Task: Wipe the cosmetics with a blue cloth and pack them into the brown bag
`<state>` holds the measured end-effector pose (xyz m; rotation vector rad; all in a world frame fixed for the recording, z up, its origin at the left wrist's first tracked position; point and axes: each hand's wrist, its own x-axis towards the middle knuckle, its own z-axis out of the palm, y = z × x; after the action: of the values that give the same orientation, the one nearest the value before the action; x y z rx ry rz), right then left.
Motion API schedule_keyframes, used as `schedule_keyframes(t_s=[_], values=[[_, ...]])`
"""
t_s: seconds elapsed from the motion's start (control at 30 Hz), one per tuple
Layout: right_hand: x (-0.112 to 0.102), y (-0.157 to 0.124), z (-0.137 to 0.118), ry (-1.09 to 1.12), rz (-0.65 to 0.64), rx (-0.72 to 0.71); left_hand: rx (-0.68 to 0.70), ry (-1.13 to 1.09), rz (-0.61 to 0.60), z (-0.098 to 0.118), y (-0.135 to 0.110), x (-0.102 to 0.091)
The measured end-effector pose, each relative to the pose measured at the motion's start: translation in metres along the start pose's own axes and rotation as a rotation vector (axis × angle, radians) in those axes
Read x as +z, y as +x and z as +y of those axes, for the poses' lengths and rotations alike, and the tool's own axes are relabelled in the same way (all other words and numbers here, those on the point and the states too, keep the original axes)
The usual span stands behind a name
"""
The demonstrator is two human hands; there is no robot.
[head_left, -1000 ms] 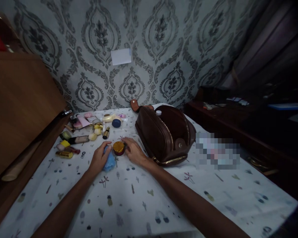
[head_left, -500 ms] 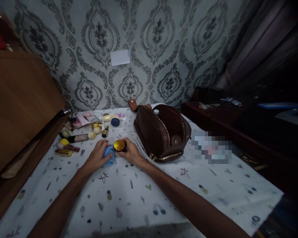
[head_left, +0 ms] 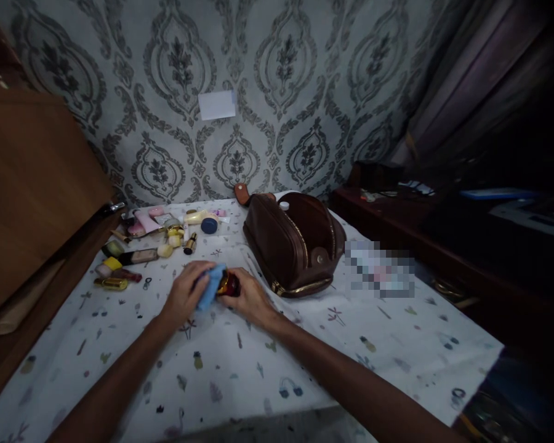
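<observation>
My left hand (head_left: 187,292) is closed on a blue cloth (head_left: 209,294), which presses against the gold lid of a small dark red jar (head_left: 231,284). Fingers of my right hand (head_left: 249,298) wrap round the jar from the right, with the jar tipped toward the cloth. The cloth hides much of the gold lid. Just beyond my right hand stands a brown leather toiletry bag (head_left: 277,246), its zipped top gaping. To the far left of my hands lie several cosmetics, among them a gold lipstick tube (head_left: 111,283) and a dark blue round-capped item (head_left: 209,226).
The table has a white printed cloth (head_left: 240,381) over it. A wooden cabinet (head_left: 32,197) borders it on the left, and a patterned wall (head_left: 235,141) rises behind. Right of the bag sits a pixelated item (head_left: 379,269). Dark furniture (head_left: 397,215) stands farther right.
The blue cloth has come up from beside the jar onto its gold lid. The jar has tipped, so its dark red side now shows. The view has shifted slightly.
</observation>
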<state>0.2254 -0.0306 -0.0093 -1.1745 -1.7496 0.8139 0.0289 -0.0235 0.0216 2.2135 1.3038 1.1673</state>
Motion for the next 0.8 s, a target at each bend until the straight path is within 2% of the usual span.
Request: schedule_keyframes(t_s=[0.1, 0.2, 0.5, 0.67, 0.8], values=[[0.001, 0.0, 0.002, -0.117, 0.009, -0.064, 0.185, 0.063, -0.166, 0.009, -0.007, 0.016], [0.002, 0.0, 0.004, -0.185, 0.013, -0.084, 0.263, 0.196, -0.195, 0.011, -0.012, 0.03], [0.005, -0.004, 0.005, -0.142, 0.002, -0.196, 0.196, 0.459, -0.058, 0.003, -0.009, 0.041], [0.005, -0.007, 0.008, -0.155, -0.02, -0.198, 0.193, 0.497, -0.044, 0.001, -0.007, 0.042], [0.002, -0.007, 0.005, -0.171, -0.053, -0.165, 0.13, 0.475, -0.079, 0.001, -0.003, 0.04]])
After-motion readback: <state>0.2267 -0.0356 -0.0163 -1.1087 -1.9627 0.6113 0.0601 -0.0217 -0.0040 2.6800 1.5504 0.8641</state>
